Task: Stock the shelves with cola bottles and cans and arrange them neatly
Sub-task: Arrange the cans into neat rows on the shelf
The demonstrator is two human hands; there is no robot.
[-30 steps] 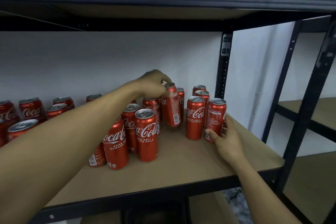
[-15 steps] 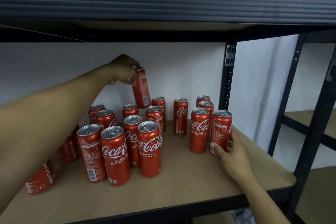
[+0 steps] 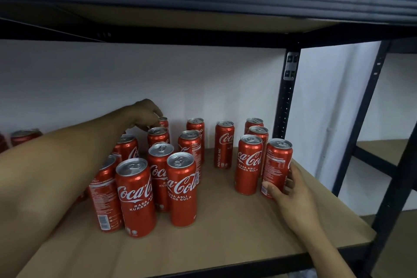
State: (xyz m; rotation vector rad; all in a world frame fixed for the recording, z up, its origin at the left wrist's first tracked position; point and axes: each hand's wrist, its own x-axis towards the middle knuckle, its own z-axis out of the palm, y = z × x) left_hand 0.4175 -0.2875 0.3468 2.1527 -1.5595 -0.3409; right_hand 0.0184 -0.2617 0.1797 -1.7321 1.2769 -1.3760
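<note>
My left grip (image 3: 146,115) is hanging over the cluster of cola cans (image 3: 158,178), and its fingertips are pinching the top of the back can (image 3: 163,122), which is standing upright on the shelf (image 3: 225,221) near the white wall (image 3: 112,79). My right grip (image 3: 291,189) is holding the front-right can (image 3: 277,165) low down, thumb and fingers curled round it; that can is standing upright just beside 1 neighbour can (image 3: 248,165).

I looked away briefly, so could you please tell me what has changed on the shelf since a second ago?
The left grip lifted one can out of the cluster, swung it up, and has brought it down upright into the back row, fingers still on its top. The right grip stayed round the front right can; the other cans look unmoved.
</note>
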